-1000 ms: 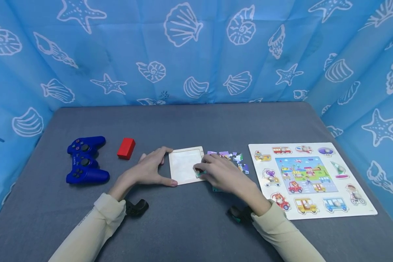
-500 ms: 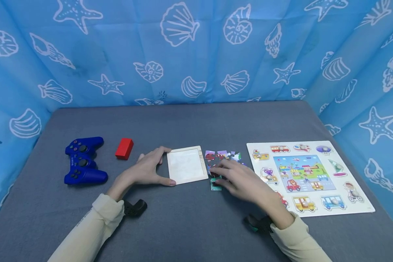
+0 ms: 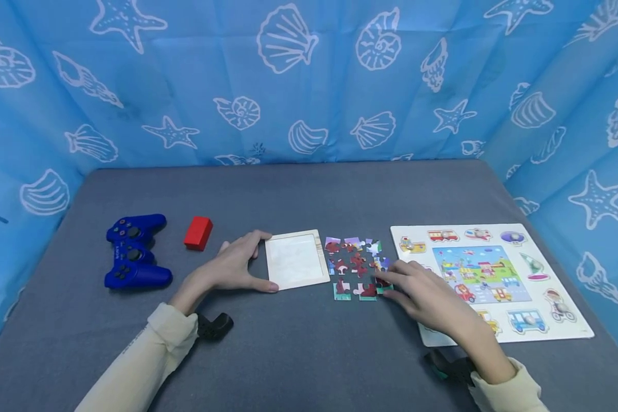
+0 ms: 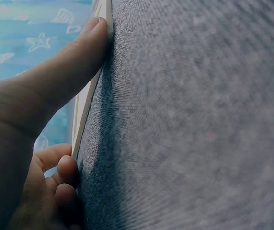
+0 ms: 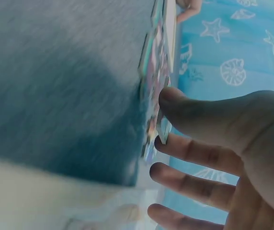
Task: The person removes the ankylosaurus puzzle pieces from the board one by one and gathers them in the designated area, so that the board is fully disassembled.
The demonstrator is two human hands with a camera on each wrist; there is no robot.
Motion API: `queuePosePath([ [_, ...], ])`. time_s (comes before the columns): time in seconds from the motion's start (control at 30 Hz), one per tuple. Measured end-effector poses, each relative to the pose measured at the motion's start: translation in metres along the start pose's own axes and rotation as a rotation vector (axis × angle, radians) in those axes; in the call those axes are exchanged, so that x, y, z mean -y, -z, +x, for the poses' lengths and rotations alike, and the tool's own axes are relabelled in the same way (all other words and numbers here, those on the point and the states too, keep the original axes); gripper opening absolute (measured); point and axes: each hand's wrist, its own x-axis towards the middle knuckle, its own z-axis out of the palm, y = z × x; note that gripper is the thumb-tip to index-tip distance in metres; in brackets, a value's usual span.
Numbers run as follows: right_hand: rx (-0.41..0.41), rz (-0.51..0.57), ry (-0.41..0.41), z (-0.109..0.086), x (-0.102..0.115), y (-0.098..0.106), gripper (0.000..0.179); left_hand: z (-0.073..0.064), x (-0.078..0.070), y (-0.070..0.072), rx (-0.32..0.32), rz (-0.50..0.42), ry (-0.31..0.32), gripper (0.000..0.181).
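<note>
My left hand (image 3: 232, 262) holds the pale square puzzle tray (image 3: 325, 269) by its left side, the thumb at the near corner and the forefinger at the far one. Just right of the tray lie several loose jigsaw pieces (image 3: 359, 264) in rough rows, with red, purple and green print. At the near right end of these rows, my right hand (image 3: 432, 292) pinches a jigsaw piece (image 5: 164, 120) between thumb and forefinger, as the right wrist view shows; the other fingers are spread. In the left wrist view, the left thumb (image 4: 79, 57) presses on the tray's edge.
A white knob-puzzle board (image 3: 561, 274) with vehicle pictures lies at the right, partly under the right hand and forearm. To the left are a red block (image 3: 198, 233) and a blue game controller (image 3: 136, 252). A shell-print curtain (image 3: 309, 80) stands behind the grey table (image 3: 288, 355).
My right hand has moved rightward from the tray's right edge, past the near left pieces, to the near right end of the rows. The left hand and tray stay in place.
</note>
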Motion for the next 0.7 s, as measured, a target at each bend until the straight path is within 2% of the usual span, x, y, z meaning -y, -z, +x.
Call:
queuePosePath([
  [0.27, 0.009, -0.005, 0.006, -0.0051, -0.0066, -0.0016, 0.035, -0.0007, -0.0001, 0.0011, -0.01, -0.011, -0.003, 0.1],
  [0.7, 0.036, -0.013, -0.029, -0.0043, -0.0068, -0.0009, 0.035, -0.0001, -0.0013, -0.0009, 0.003, -0.014, 0.004, 0.101],
])
